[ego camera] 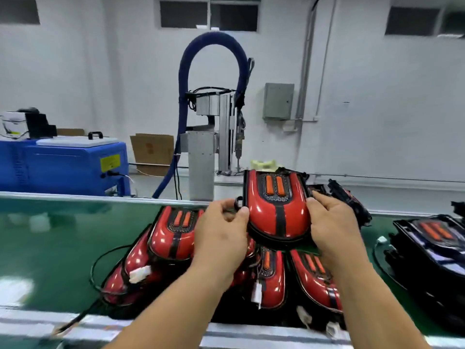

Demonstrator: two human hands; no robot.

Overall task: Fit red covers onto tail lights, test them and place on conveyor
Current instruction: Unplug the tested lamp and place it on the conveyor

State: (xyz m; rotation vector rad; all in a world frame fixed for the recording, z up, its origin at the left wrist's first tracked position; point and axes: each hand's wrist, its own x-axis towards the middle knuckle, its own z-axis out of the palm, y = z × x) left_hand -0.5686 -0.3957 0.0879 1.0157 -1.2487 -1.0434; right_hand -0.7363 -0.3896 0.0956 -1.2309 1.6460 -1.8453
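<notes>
A tail light with a glossy red cover (278, 210) is held up above the green conveyor belt (63, 238). My left hand (221, 230) grips its left edge and my right hand (332, 222) grips its right edge. Two orange bars show near its top end. Below it lies a pile of several red-covered tail lights (173, 233) on the belt, with white connectors (139, 274) and black wires trailing from them. A tail light with no red cover (432, 238), black, lies at the right on the belt.
A blue machine (68, 165) stands behind the belt at left. A metal screwdriving stand with a blue hose (214, 152) is behind the middle. The conveyor's metal front rail (37, 321) runs along the bottom. More dark parts (352, 200) lie behind my right hand.
</notes>
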